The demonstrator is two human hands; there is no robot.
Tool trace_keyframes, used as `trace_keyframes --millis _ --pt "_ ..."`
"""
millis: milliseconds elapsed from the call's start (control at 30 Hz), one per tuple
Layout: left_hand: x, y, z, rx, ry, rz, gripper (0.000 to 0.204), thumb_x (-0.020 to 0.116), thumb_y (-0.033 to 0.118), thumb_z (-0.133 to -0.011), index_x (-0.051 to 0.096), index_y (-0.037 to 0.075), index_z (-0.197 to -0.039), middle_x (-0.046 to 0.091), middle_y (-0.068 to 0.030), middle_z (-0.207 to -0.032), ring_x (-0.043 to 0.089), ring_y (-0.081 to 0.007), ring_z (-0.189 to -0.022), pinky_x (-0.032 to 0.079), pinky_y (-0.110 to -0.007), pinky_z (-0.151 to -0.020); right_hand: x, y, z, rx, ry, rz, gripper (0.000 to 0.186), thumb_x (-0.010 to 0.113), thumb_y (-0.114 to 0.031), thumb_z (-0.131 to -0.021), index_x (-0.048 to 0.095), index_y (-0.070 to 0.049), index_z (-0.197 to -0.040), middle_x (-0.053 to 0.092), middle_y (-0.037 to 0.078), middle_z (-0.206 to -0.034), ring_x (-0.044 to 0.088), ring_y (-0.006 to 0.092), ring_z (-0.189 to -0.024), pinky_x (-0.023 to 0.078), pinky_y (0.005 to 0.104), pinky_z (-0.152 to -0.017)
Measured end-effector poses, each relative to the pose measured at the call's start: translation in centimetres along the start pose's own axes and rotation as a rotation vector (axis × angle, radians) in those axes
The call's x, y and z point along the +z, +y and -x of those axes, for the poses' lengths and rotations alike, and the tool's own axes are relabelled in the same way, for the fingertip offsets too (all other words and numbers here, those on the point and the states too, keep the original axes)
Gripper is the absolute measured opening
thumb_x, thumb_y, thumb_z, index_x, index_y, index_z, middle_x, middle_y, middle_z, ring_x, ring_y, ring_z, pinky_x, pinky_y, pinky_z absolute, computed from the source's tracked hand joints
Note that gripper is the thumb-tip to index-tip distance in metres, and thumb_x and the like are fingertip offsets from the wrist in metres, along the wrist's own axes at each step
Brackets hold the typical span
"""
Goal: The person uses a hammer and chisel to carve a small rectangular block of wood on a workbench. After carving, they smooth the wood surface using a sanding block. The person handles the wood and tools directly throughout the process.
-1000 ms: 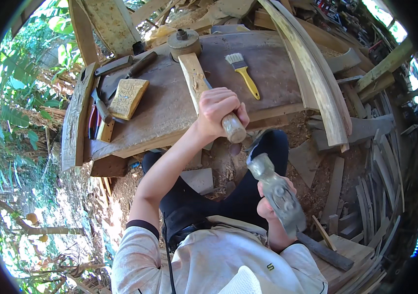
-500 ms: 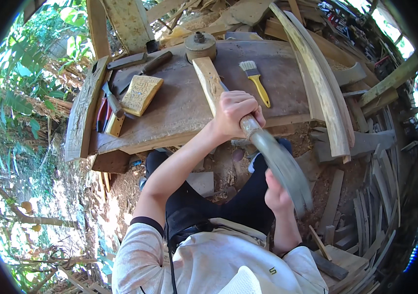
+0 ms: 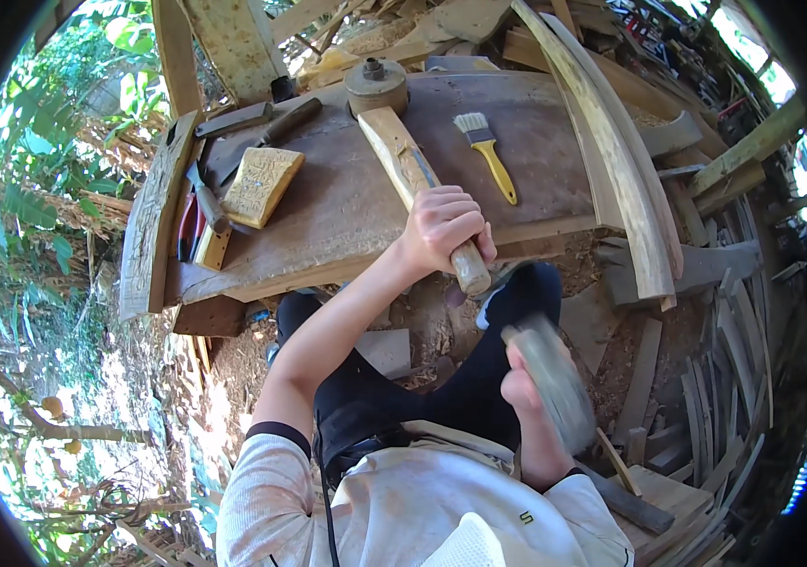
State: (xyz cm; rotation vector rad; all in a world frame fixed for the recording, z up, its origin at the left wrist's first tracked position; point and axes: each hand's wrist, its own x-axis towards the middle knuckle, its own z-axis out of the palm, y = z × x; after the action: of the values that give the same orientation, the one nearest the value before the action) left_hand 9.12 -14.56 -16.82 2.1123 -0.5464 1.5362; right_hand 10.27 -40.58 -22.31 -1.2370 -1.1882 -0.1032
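Observation:
My left hand is closed round the wooden handle of a chisel, whose blade rests along a pale wooden piece. That piece lies on the brown workbench, its far end against a round fixture with a metal top. My right hand grips a motion-blurred hammer below and right of the chisel's butt. Beside the work lie a yellow-handled paintbrush, a carved yellowish block, red-handled pliers and more hand tools.
Long curved boards stand along the bench's right side and a weathered board along its left. Wood offcuts pile at the right, with more scraps behind the bench. My legs are under the near edge, over littered ground.
The hammer swung up to the chisel's butt half a second ago and is now back down and to the right. My left hand still holds the chisel.

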Motion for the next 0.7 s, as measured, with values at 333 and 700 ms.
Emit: trace_keyframes --millis 333,700 --pt "-0.2 -0.3 0.9 0.054 -0.059 0.013 0.039 0.081 0.012 -0.055 0.043 0.012 -0.06 0.045 -0.0012 -0.055 0.051 -0.0213 -0.048 0.039 -0.034 -0.047 1.3 -1.2 1.4 0.057 -0.02 0.224 0.023 0.076 -0.003 -0.076 0.062 -0.003 -0.093 0.067 0.011 -0.077 0.064 0.027 -0.06 0.049 0.0343 -0.056" --pt "-1.0 -0.1 -1.0 -0.085 -0.024 0.006 0.028 0.069 -0.001 -0.061 0.043 0.009 -0.059 0.049 -0.006 -0.054 0.052 -0.0267 -0.047 0.044 -0.036 -0.048 2.4 -0.9 4.0 0.168 0.236 0.073 0.016 0.069 -0.018 -0.087 0.061 -0.004 -0.083 0.059 0.007 -0.066 0.058 0.0241 -0.053 0.045 0.0342 -0.05"
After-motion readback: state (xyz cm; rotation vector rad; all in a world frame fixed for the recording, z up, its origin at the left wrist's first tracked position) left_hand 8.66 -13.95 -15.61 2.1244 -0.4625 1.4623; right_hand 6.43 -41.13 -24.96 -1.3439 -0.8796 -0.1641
